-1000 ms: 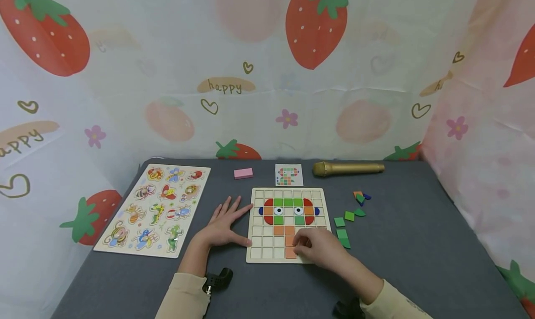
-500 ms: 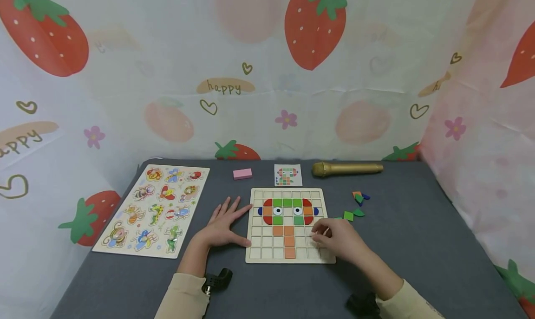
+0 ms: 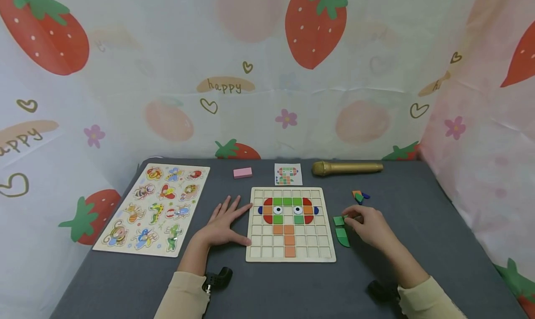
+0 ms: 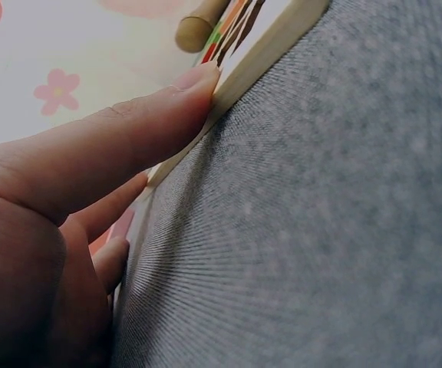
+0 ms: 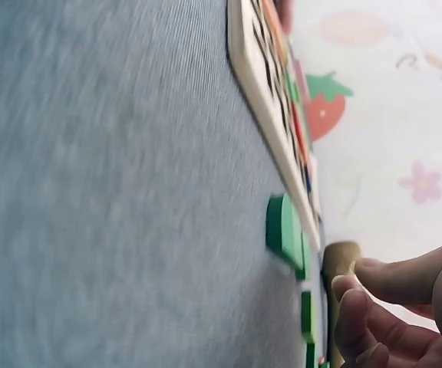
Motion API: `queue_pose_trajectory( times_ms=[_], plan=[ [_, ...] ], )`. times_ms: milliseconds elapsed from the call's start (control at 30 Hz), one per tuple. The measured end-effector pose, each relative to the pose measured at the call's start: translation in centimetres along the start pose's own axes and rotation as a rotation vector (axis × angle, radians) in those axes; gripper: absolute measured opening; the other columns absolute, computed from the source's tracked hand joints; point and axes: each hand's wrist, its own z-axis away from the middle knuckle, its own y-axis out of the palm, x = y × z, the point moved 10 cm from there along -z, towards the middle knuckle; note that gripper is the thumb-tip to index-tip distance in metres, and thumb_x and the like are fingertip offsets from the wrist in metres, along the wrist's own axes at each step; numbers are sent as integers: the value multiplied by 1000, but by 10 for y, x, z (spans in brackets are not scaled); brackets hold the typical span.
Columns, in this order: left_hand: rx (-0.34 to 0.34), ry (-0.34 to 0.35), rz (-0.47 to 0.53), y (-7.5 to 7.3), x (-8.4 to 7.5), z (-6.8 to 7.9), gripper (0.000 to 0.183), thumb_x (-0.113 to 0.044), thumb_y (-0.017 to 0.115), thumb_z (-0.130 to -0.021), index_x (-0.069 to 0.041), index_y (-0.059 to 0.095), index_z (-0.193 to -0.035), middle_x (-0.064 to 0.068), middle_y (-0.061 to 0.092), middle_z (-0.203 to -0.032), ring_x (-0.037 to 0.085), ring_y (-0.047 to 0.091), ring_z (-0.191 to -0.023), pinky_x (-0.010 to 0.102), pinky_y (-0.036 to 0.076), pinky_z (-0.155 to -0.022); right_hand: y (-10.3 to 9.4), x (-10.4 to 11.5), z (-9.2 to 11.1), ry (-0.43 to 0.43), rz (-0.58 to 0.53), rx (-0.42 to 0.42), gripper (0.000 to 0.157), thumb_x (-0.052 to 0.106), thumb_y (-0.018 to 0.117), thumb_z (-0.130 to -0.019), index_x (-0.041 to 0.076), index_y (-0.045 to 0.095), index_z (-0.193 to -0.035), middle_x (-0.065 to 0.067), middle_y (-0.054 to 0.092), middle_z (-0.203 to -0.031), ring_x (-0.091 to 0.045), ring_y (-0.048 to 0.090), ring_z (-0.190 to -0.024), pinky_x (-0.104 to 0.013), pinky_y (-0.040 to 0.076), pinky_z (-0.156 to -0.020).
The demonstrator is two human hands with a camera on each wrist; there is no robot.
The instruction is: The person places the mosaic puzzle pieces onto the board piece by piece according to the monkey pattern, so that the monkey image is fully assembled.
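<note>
A wooden grid board (image 3: 259, 254) lies mid-table, with red, green, orange and blue tiles and two eye tiles set in its cells. My left hand (image 3: 223, 226) has its fingers spread, thumb and index finger touching the board's left edge; in the left wrist view the thumb (image 4: 152, 126) presses that edge. Right of the board, my right hand (image 3: 369, 228) hovers beside loose green tiles (image 3: 341, 234), fingers loosely bent. In the right wrist view its thumb (image 5: 405, 280) and index finger are close together, nothing visible between them, apart from a green rounded piece (image 5: 286, 230).
An insect puzzle board (image 3: 152, 207) lies at left. Behind the grid board are a pink block (image 3: 243, 173), a pattern card (image 3: 288, 174) and a gold microphone (image 3: 347, 168). Small orange, green and blue pieces (image 3: 359, 196) lie beyond my right hand.
My right hand has moved right, off the board to the loose green tiles, partly covering them. An orange tile stays in the bottom row. My left hand has stayed put.
</note>
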Motion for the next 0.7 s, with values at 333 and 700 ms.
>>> queue_pose_trajectory(
  times_ms=[333,700],
  plan=[
    [5,3,3,-1,-2,1,108,-54,87,-70,-29,32,-160,9,6,-171,35,-9,-157,59,-5,-124,7,-6,-8,-10,64,38,24,19,71,-95,10,73,-117,-5,72,-97,-17,65,-82,-34,52,-66],
    [2,-4,1,0,-1,0,108,-55,87,-69,-30,33,-160,8,7,-171,34,-9,-157,59,-5,-124,13,-1,-10,-14,85,71,30,16,72,-94,5,72,-122,-1,69,-86,-13,57,-72,-31,47,-62]
  ],
)
